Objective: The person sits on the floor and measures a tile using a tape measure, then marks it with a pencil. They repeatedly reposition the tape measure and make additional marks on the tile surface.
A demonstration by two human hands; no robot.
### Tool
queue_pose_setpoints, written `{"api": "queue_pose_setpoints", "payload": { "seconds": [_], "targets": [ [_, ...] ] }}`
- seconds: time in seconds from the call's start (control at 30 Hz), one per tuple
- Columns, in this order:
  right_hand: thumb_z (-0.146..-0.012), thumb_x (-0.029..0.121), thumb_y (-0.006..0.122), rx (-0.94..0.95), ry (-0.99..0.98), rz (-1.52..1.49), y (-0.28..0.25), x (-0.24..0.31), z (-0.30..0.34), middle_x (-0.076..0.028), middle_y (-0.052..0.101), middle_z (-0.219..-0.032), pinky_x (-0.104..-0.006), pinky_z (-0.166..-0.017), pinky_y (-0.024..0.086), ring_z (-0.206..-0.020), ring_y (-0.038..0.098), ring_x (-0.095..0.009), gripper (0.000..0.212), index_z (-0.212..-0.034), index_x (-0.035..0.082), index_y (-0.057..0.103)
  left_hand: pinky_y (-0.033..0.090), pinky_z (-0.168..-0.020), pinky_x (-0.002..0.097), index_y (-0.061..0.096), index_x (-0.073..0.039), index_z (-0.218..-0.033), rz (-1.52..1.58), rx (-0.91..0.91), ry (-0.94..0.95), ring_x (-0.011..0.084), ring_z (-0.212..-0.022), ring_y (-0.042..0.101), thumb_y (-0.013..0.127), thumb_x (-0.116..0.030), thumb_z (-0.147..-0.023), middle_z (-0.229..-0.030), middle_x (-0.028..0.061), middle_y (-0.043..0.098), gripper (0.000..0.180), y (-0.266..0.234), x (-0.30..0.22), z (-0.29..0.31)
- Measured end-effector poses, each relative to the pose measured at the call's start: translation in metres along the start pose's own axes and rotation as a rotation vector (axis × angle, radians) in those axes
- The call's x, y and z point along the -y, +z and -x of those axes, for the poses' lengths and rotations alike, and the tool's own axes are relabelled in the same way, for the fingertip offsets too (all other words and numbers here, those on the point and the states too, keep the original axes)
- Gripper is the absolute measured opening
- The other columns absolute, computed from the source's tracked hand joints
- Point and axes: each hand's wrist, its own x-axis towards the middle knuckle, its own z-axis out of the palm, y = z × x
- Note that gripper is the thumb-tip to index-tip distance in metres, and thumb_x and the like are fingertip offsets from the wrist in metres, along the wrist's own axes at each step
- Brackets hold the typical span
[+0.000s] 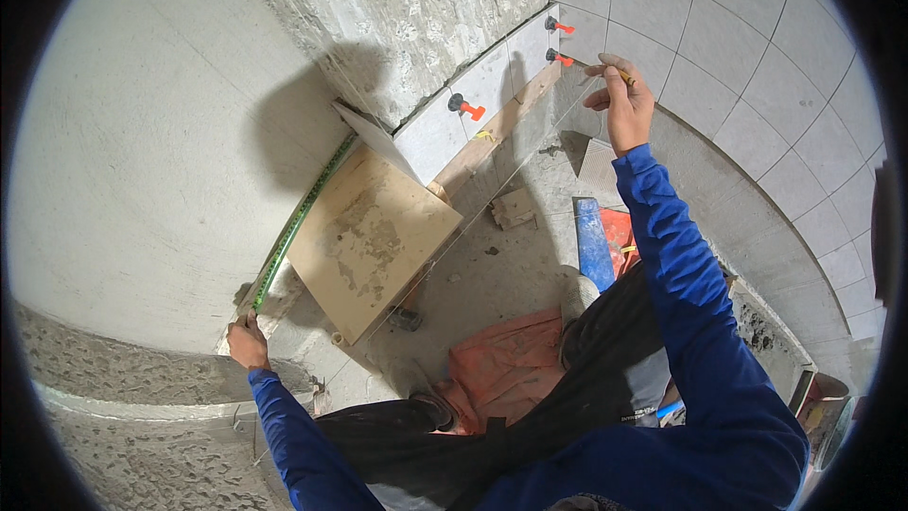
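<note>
My left hand [248, 343] is closed at the near end of a green tape measure [295, 227]. Its blade runs up along the pale left wall to the corner of a tiled ledge. Raised on the right, my right hand [626, 109] holds a short yellowish pencil [626, 78] between its fingers, near the ledge's far end. Tiles [487, 76] face the ledge front, with orange and black tile levelling clips [465, 106] standing out from them. A wooden batten [501, 128] runs under this tile row. Between tape and ledge lies a beige board [369, 232] with grey smears.
A thin string [492, 199] stretches diagonally over the dusty floor. A blue tool or bar [594, 244] lies by my right knee, and a reddish cloth or bag [506, 364] between my legs. Grey tiles [728, 66] cover the right wall. A wood scrap [513, 209] sits mid-floor.
</note>
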Motion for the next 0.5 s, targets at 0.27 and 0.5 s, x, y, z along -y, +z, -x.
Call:
{"api": "queue_pose_setpoints", "payload": {
  "seconds": [0.27,0.5],
  "targets": [
    [-0.098,0.019,0.050,-0.001,0.002,-0.001,-0.0006,0.0002,0.0002,-0.007,0.070,-0.094,-0.0225,-0.054,0.046,-0.059,0.062,-0.011,0.028,-0.117,0.002,0.062,0.050,-0.076,0.0509,0.073,-0.010,-0.101,-0.011,-0.003,-0.009,0.0400,-0.092,0.064,0.056,-0.041,-0.094,-0.097,0.0198,0.066,0.036,-0.0010,-0.0024,0.0008],
    [-0.098,0.018,0.049,0.005,0.010,-0.010,0.0002,0.0018,0.0006,-0.007,0.070,-0.094,-0.0228,-0.054,0.046,-0.059,0.062,-0.011,0.028,-0.118,0.002,0.061,0.050,-0.076,0.0506,0.072,-0.009,-0.099,0.007,-0.001,-0.010,0.0399,-0.091,0.063,0.057,-0.040,-0.093,-0.095,0.0192,0.065,0.035,0.0017,0.0017,0.0002]
  ]
}}
